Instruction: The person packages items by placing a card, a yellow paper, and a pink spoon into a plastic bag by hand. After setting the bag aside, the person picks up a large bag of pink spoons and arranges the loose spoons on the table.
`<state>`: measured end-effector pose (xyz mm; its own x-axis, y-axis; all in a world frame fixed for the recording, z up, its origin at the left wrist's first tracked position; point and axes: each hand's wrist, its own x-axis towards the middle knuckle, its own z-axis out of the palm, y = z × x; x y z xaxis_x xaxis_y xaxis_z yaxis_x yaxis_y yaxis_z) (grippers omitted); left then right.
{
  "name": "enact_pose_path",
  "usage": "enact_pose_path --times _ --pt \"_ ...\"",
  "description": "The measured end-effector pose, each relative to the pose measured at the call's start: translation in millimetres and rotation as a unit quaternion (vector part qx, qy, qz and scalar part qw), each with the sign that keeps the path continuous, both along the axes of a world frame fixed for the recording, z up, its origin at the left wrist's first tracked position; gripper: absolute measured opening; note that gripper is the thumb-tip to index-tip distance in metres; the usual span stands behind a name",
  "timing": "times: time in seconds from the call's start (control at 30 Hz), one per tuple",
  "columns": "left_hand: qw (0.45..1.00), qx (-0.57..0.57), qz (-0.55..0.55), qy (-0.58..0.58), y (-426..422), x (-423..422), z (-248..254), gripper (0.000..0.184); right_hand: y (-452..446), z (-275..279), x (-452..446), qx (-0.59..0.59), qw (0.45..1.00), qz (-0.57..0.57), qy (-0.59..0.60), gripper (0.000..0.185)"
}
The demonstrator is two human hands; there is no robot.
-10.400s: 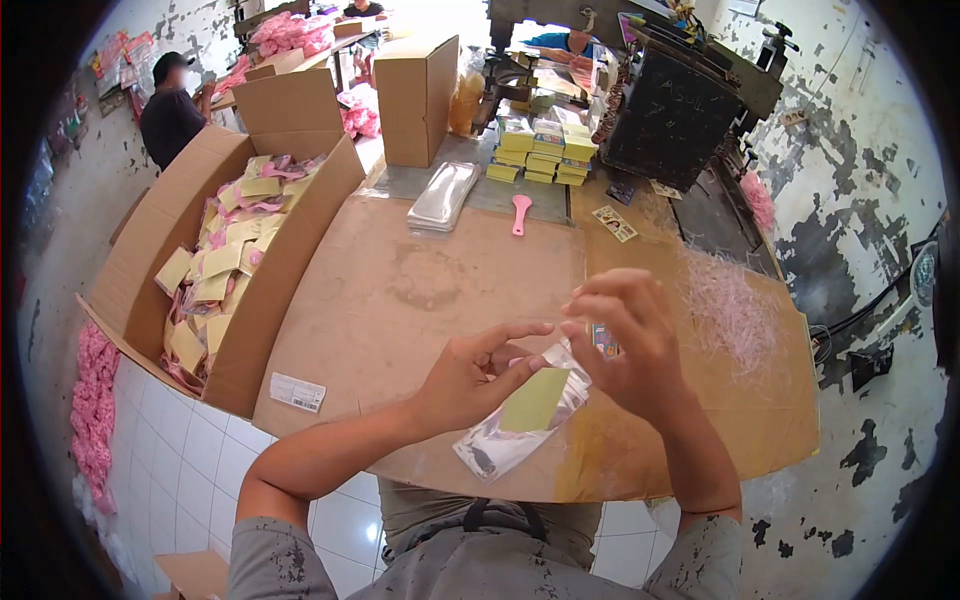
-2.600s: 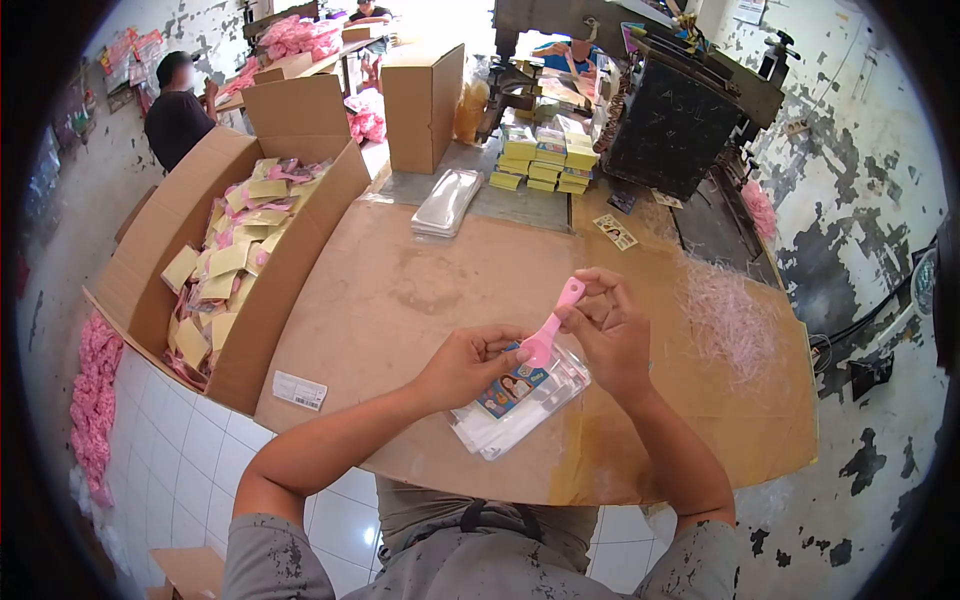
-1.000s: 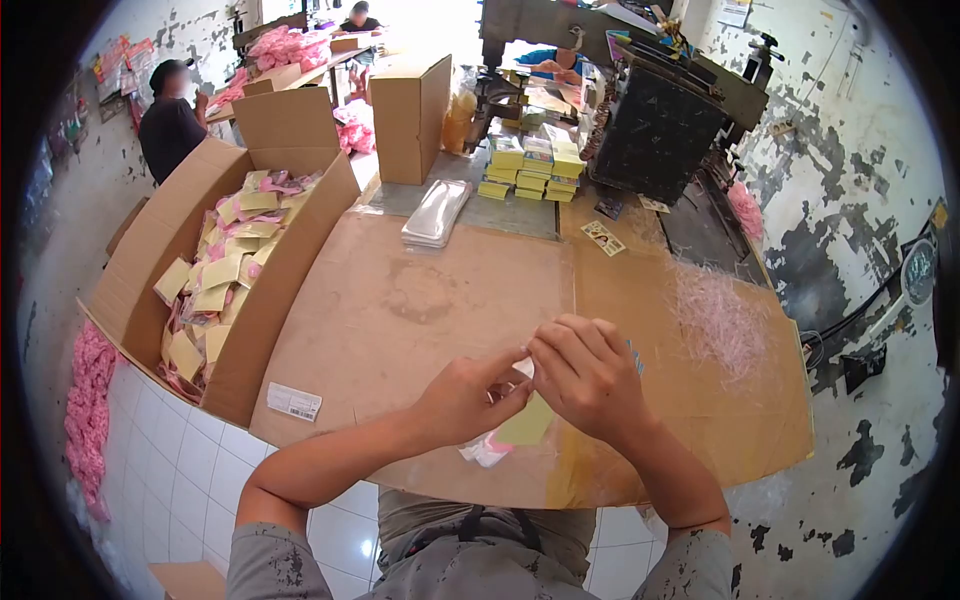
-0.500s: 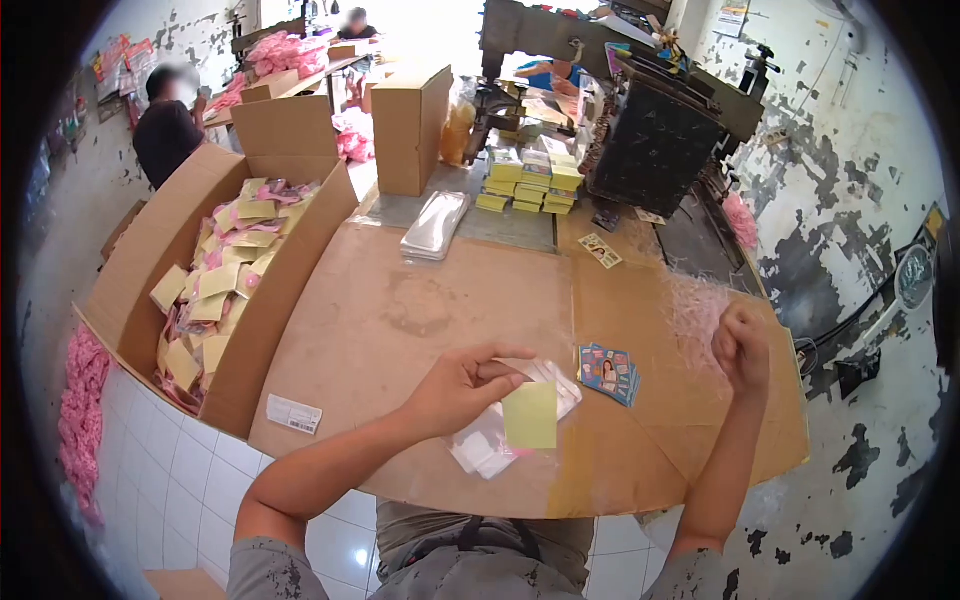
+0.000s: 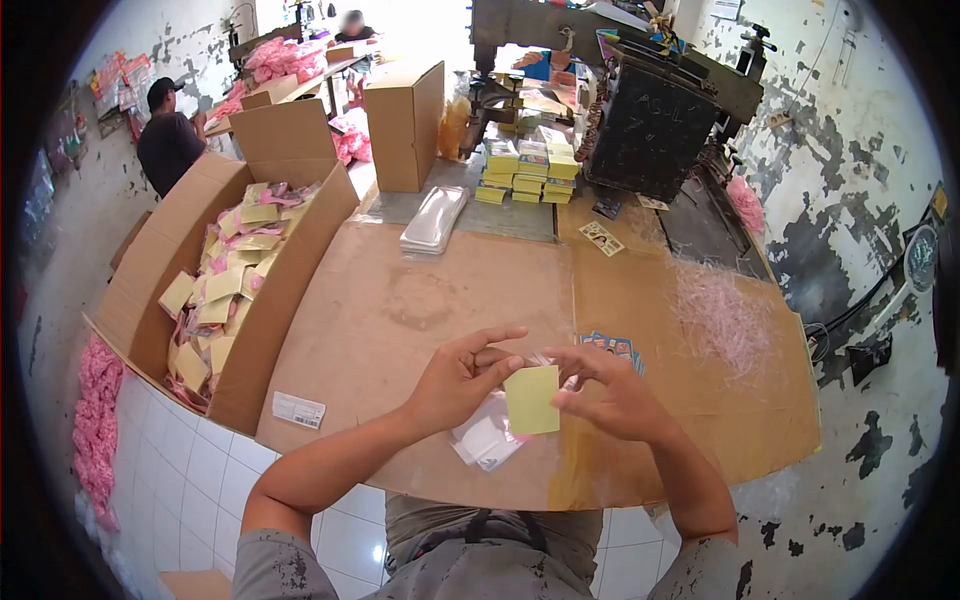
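Near the table's front edge, my left hand [image 5: 463, 378] pinches a pale yellow-green card [image 5: 533, 400] by its upper left corner. My right hand [image 5: 612, 393] is at the card's right edge, thumb and fingers curved round it; whether they grip it is hard to tell. Beneath the card lie clear plastic sleeves [image 5: 486, 437], with a bit of pink showing at the card's lower edge. A small pile of blue printed cards [image 5: 612, 346] sits just behind my right hand, partly covered by it.
An open carton [image 5: 258, 345] of pink and yellow packets stands left. Behind are clear sleeves [image 5: 434, 219], stacked card bundles [image 5: 527, 172] and a black machine box [image 5: 650, 130]. Pink-white strips [image 5: 722, 315] lie right. A person [image 5: 171, 140] is at the back left.
My right hand has come back from the strips at the right to the card in my left hand. Earlier, both hands held a pink spoon-shaped piece over a printed card.
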<state>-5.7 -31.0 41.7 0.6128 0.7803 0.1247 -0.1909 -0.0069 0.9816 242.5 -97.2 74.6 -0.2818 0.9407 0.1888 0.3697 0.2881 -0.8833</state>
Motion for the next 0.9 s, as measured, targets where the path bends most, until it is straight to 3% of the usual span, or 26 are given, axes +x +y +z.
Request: enact_pose_path --times 0.17,0.57,0.77,0.87,0.9 --pt "0.999 -0.009 0.005 -0.039 4.4 -1.6 -0.6 0.048 19.8 -6.2 -12.0 -0.092 0.987 0.008 0.131 0.030" --pt "0.996 0.041 0.042 0.068 6.9 -0.5 -14.0 0.027 29.2 -39.4 9.7 -0.110 0.965 -0.007 0.237 0.015" --pt "0.996 0.068 0.027 0.044 11.5 -2.2 -15.8 0.024 27.2 -32.0 15.9 0.032 0.995 0.000 0.092 0.018" --pt "0.991 0.072 0.008 0.110 12.0 -6.4 -11.5 0.023 27.3 -32.7 20.8 -0.012 0.990 0.012 0.138 0.020" --pt "0.994 0.074 0.000 0.078 12.1 -6.3 -13.0 0.023 26.9 -31.6 22.1 -0.024 0.989 0.014 0.144 0.019"
